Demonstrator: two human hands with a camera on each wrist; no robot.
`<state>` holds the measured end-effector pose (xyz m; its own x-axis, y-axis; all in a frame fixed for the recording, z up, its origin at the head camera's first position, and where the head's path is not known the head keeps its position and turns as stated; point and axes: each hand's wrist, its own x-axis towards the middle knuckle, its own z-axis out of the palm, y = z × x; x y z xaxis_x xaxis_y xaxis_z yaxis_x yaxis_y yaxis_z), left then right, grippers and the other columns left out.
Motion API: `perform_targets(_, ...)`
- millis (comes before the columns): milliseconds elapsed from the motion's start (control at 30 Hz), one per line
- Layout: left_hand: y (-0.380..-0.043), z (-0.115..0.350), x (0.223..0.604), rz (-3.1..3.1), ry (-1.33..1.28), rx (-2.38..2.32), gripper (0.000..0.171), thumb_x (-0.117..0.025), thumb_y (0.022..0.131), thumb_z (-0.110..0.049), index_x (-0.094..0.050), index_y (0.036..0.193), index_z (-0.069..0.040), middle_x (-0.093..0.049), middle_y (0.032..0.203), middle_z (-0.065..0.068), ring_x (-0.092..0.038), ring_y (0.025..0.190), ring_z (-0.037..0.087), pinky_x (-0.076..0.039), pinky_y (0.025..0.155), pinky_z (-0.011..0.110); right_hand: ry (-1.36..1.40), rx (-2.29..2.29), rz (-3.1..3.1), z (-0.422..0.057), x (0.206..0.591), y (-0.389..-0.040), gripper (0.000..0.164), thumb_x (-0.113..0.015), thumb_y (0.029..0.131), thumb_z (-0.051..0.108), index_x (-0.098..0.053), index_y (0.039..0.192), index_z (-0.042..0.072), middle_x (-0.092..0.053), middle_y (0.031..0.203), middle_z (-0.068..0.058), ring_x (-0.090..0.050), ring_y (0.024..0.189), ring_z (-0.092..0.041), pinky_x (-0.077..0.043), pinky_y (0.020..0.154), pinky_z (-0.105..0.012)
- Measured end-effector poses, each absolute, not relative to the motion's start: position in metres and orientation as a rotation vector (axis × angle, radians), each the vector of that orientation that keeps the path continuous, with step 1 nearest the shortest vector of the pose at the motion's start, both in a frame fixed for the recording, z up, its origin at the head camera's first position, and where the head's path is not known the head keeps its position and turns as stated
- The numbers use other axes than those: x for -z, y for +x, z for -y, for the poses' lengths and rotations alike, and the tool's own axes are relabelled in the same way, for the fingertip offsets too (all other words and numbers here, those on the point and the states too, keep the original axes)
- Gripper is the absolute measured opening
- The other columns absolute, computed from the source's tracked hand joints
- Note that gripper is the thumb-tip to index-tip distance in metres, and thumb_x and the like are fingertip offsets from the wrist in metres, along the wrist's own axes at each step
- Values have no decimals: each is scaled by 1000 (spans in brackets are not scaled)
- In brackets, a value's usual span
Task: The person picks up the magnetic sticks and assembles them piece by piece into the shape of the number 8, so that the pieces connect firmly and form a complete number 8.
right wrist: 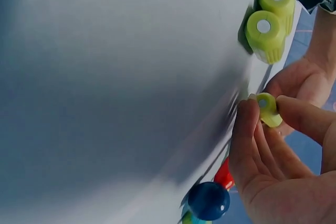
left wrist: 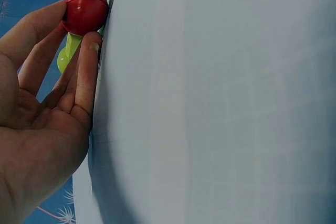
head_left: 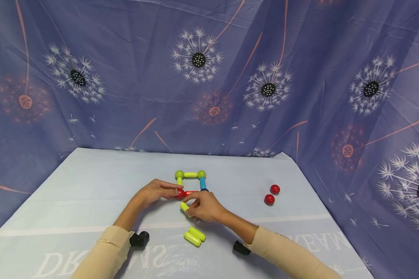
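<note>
A small square of magnetic rods and balls lies flat on the table. Its far corners are a green ball (head_left: pixel 179 174) and another green ball (head_left: pixel 201 174); yellow-green rods form the far and left sides, a blue rod (head_left: pixel 203 183) the right, a red rod (head_left: pixel 191 193) the near side. My left hand (head_left: pixel 156 193) holds the red ball (left wrist: pixel 85 12) at the near left corner between thumb and fingers. A dark blue ball (right wrist: pixel 209 201) marks the near right corner, mostly covered by my right hand (head_left: pixel 206 207) in the head view. That hand pinches a loose yellow-green rod (right wrist: pixel 269 109) just before the red ball.
Two yellow-green rods (head_left: pixel 193 239) lie side by side nearer the front. Off to the right sit two red balls, one (head_left: pixel 274 189) behind the other (head_left: pixel 269 199). A patterned blue cloth (head_left: pixel 143 77) hangs along the back and right of the white table (head_left: pixel 101 174).
</note>
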<state>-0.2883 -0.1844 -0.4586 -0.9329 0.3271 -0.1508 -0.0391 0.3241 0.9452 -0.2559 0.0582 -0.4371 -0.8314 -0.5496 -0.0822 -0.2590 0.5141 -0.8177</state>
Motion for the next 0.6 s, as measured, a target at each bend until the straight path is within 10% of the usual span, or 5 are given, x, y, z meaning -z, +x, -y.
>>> perform_targets(600, -289, 186, 461, -2256, 270, -1656, 35, -72, 95, -21, -72, 126, -5, -73, 123, 12, -67, 107, 18, -54, 93, 39, -566, 1255, -2487, -38, 441, -256, 27, -78, 86, 8, -74, 112, 4, -72, 69, -4, -65, 56, -17, -53, 53, -27)
